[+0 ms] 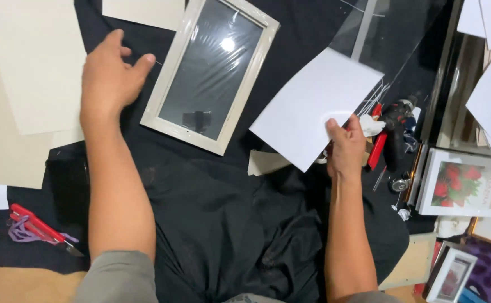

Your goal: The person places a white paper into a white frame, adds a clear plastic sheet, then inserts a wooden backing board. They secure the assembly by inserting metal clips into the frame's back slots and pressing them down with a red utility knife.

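A black cloth (211, 213), soft and creased, covers the work surface. Matte cream boards (26, 84) lie flat at its left. A rectangular white frame (169, 84) with glossy glazing lies on the cloth, its long axis running from lower left to upper right. The smooth white sheet (313, 106) hangs tilted right of the frame, pinched at its lower corner by the right hand (346, 148). The left hand (108, 78) rests spread, holding nothing, just beside the frame.
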